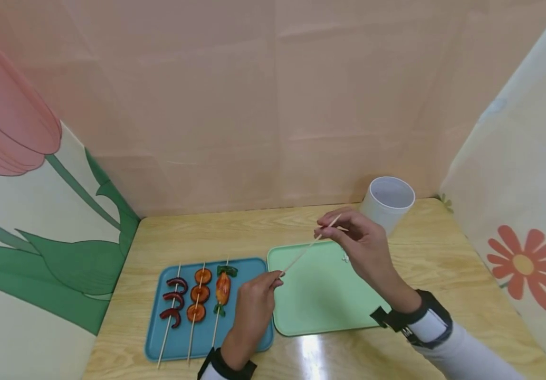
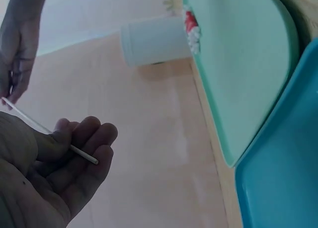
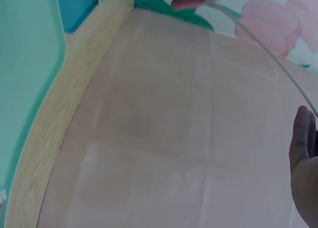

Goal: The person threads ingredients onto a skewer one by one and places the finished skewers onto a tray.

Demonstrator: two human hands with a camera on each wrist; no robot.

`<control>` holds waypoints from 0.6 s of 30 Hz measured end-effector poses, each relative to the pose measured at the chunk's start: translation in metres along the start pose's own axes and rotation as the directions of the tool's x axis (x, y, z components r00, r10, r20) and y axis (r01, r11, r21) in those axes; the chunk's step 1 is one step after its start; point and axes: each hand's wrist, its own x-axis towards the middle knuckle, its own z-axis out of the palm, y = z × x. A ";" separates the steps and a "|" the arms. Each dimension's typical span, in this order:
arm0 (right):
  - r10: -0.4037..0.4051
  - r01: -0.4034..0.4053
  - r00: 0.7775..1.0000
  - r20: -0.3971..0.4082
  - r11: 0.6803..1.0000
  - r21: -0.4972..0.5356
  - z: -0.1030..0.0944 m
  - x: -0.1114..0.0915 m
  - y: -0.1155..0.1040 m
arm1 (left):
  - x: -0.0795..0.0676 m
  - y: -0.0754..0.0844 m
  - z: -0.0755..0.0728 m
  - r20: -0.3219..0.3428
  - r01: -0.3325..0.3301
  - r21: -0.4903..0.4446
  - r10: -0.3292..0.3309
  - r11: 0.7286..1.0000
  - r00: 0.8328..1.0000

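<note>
A thin wooden skewer (image 1: 303, 253) with nothing threaded on it slants above the green tray (image 1: 320, 301) in the head view. My left hand (image 1: 252, 306) pinches its lower end between thumb and fingers; in the left wrist view the blunt tip of the stick pokes out past the thumb. Near the upper end, my right hand (image 1: 363, 250) pinches the same stick with its fingertips. A small red and white piece (image 2: 192, 29) lies at the tray's edge in the left wrist view, mostly hidden behind the right hand in the head view.
Left of the green tray is a blue tray (image 1: 154, 338) bearing three filled skewers: dark red curled pieces (image 1: 173, 297), round orange-brown slices (image 1: 195, 313), and an orange piece (image 1: 222, 288) between green ones. A white cup (image 1: 382, 208) stands behind my right hand, near the back wall.
</note>
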 end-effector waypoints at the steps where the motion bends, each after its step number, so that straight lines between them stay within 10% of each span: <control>1: 0.022 -0.022 1.000 0.002 0.999 -0.035 -0.004 0.000 0.001 | -0.001 -0.001 0.000 0.000 0.000 0.004 0.000 1.000 1.000; 5: 0.130 -0.124 0.991 -0.004 0.933 -0.337 -0.026 -0.001 0.013 | -0.004 -0.003 -0.001 0.017 0.034 0.002 -0.034 0.999 0.999; 9: 0.253 -0.179 0.967 0.005 0.697 -0.694 -0.058 -0.006 0.039 | -0.007 -0.005 -0.003 0.082 0.138 -0.068 -0.132 0.988 0.988; 15: 0.297 -0.001 0.945 0.136 0.420 -0.907 -0.112 -0.033 0.103 | -0.009 -0.009 -0.007 0.213 0.362 -0.287 -0.310 0.887 0.927; 18: 0.317 0.104 0.919 0.234 0.376 -0.921 -0.133 -0.050 0.133 | -0.010 -0.011 -0.008 0.241 0.411 -0.337 -0.345 0.847 0.907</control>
